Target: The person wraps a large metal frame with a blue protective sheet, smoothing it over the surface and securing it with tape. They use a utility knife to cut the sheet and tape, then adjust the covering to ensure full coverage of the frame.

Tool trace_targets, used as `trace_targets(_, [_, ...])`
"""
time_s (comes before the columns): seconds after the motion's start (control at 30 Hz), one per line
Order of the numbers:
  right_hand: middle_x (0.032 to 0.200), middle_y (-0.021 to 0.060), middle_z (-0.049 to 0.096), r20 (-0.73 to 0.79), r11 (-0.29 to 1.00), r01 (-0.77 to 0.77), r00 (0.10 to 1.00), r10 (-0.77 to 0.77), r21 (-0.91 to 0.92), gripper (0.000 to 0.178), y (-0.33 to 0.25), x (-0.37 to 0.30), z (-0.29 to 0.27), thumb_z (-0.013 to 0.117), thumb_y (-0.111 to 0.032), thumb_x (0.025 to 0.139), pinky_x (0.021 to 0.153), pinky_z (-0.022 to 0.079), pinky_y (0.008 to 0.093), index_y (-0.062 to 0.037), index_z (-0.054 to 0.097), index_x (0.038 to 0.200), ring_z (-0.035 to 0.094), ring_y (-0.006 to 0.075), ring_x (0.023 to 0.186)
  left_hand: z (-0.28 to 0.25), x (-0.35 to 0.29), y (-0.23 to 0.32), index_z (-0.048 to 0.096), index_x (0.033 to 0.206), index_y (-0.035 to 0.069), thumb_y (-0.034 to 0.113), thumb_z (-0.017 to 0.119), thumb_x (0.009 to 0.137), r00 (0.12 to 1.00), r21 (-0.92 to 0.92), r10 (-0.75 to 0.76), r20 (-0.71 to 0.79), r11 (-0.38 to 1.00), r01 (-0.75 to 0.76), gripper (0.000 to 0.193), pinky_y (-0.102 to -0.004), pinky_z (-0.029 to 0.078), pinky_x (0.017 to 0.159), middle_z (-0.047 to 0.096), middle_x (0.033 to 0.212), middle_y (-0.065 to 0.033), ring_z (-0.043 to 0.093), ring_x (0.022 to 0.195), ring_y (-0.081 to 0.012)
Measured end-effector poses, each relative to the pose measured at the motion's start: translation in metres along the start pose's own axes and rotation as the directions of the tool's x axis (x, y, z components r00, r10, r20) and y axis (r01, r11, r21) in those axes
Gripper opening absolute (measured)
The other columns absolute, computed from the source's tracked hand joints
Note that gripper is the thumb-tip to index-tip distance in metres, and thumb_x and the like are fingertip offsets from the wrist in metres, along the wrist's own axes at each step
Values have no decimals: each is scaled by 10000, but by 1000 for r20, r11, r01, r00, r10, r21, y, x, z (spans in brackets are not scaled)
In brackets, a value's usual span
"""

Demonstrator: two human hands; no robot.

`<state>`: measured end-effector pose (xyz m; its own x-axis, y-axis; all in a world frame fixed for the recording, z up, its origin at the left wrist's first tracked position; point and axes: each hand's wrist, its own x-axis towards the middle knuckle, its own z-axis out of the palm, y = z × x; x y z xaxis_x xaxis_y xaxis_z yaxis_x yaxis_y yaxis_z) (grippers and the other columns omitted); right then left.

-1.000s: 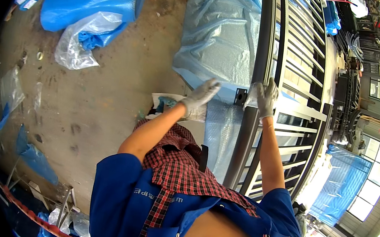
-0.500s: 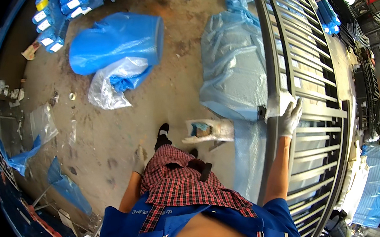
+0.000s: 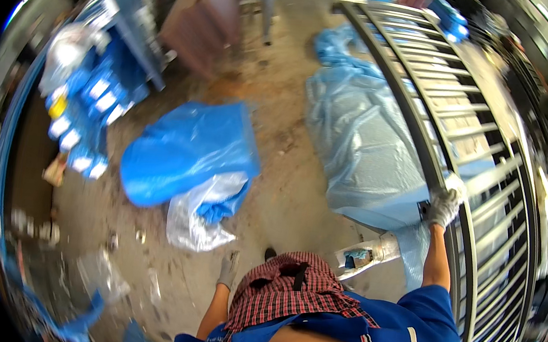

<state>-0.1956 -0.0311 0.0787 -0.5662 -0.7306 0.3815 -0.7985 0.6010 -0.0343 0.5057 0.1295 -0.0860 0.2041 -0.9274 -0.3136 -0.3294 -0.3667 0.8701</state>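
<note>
My right hand [image 3: 446,205], in a pale work glove, is curled over a small white cloth-like wad [image 3: 455,185]. It presses the wad against the dark frame of a long metal railing [image 3: 421,123] with many bars, on my right. My left hand [image 3: 228,268], also gloved, hangs low beside my checked apron [image 3: 288,284], its fingers stretched out and touching nothing. A large flat bundle [image 3: 375,139] under pale blue plastic film lies just left of the railing.
A blue plastic roll [image 3: 188,154] with crumpled clear film [image 3: 204,220] lies on the floor ahead to the left. Blue-wrapped bundles [image 3: 97,93] are stacked at the far left. An open white package [image 3: 369,257] sits near my feet. Brown panels [image 3: 203,18] stand farther back.
My view has turned and shifted, so the floor items appear lower and farther right. My right hand stays at the railing, its fingers now more curled. My left hand still hangs free.
</note>
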Motion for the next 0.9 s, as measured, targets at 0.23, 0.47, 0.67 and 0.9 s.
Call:
trace_targets(0.23, [1121, 202, 566, -178, 993, -77, 980, 92, 87, 452, -22, 37, -19, 654, -358, 783, 938, 407, 458, -27, 557, 1076, 513, 366, 1108, 82, 192, 98, 601, 979, 32, 149, 567, 935, 934, -57, 17, 356, 998, 3, 129, -274, 445, 621, 574, 852, -36, 531, 704, -131])
trace_targets(0.47, [1310, 188, 510, 29, 980, -200, 979, 200, 14, 586, -17, 20, -14, 587, -473, 825, 1112, 232, 456, -17, 559, 1192, 404, 326, 1286, 128, 290, 144, 569, 931, 25, 142, 544, 927, 759, -20, 31, 651, 1000, -23, 120, -253, 422, 548, 550, 742, -38, 511, 625, -118])
trace_targets(0.67, [1144, 164, 573, -98, 950, -300, 947, 308, 88, 425, -100, 114, -40, 561, -403, 890, 1049, 301, 473, -29, 581, 1089, 472, 333, 1169, 88, 396, 129, 533, 838, 56, 184, 547, 897, 830, 69, -240, 503, 969, 238, 142, -275, 397, 480, 532, 694, -48, 499, 559, -143])
trace_targets(0.9, [1118, 146, 580, -189, 836, 110, 982, -8, 538, 330, -321, 235, 28, 598, -317, 878, 964, 374, 457, -48, 585, 1069, 520, 338, 1080, 57, 515, 172, 435, 690, 107, 235, 508, 880, 810, -80, -413, 416, 871, 485, 240, -312, 350, 437, 456, 622, -34, 434, 494, -154])
